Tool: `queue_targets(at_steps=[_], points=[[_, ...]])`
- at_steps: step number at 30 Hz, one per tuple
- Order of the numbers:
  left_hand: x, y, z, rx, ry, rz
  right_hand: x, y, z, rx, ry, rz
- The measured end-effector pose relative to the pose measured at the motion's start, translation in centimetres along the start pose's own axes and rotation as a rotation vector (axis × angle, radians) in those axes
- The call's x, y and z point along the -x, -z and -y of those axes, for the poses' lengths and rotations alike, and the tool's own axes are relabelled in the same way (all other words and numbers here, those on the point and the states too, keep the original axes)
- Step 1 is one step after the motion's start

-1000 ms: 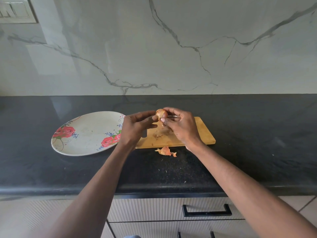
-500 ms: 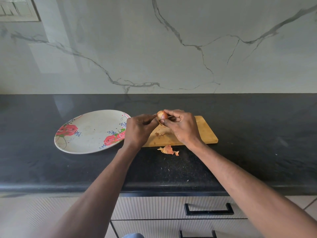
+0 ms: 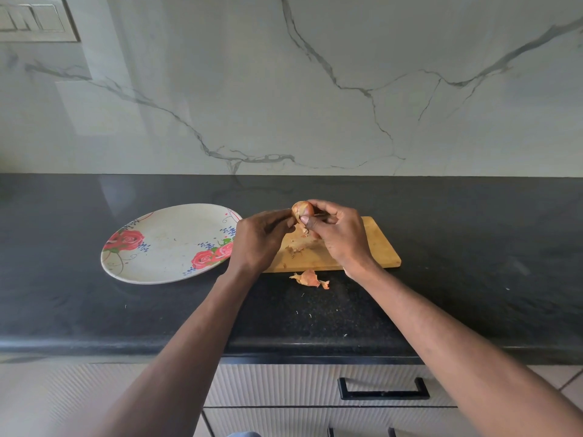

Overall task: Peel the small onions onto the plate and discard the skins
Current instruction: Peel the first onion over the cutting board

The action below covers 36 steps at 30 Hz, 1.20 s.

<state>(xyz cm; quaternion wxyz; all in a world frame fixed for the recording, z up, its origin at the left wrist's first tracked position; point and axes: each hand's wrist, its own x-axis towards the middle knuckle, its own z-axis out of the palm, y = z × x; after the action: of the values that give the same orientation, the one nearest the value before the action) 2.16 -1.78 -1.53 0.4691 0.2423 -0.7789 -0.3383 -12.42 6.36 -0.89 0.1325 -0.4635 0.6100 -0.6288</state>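
1. A pale stone wall [image 3: 315,83] with thin grey lines fills the top half of the frame. A switch plate [image 3: 34,18] sits in the upper left corner.
2. The black bench [image 3: 473,263] runs right across the middle of the frame, from the left edge to the right edge.
3. Below the bench, at the bottom of the frame, are light drawers [image 3: 284,386]. One has a black handle [image 3: 383,389] at the lower right.
4. A round white plate [image 3: 164,244] with red roses lies flat on the bench, left of the middle. Nothing but tiny marks shows on it.
5. A wooden board [image 3: 378,247] lies on the bench just right of the plate. Small brown bits of skin sit on it near the hands.
6. The left hand [image 3: 257,239] is in the middle of the frame, above the left end of the board. Its fingers are curled, and its fingertips pinch the onion from the left.
7. The right hand [image 3: 339,234] is just right of it, above the board. Its fingers and thumb are curled around the onion from the right side.
8. The small onion [image 3: 302,210] is held up between both hands, above the far edge of the board. It has brown skin on it, and a loose bit hangs under it.
9. A torn piece of skin [image 3: 309,278] lies on the bench, just below the near edge of the board.
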Motion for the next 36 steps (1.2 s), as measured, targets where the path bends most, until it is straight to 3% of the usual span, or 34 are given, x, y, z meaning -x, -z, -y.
queue_targets(at_steps=[5, 12, 21, 36], points=[[0.1, 0.0, 0.3, -0.028, -0.056, -0.047, 0.3, -0.2, 0.2, 0.011, -0.008, 0.042], [-0.1, 0.1, -0.1, 0.120, 0.119, -0.031, 0.3, -0.5, 0.1, 0.026, 0.031, 0.038], [-0.2, 0.1, -0.4, 0.268, 0.218, -0.005, 0.5, -0.6, 0.1, 0.058, 0.087, 0.047], [0.2, 0.0, -0.7, -0.018, 0.122, -0.059, 0.5, -0.8, -0.2, 0.075, 0.118, 0.082]])
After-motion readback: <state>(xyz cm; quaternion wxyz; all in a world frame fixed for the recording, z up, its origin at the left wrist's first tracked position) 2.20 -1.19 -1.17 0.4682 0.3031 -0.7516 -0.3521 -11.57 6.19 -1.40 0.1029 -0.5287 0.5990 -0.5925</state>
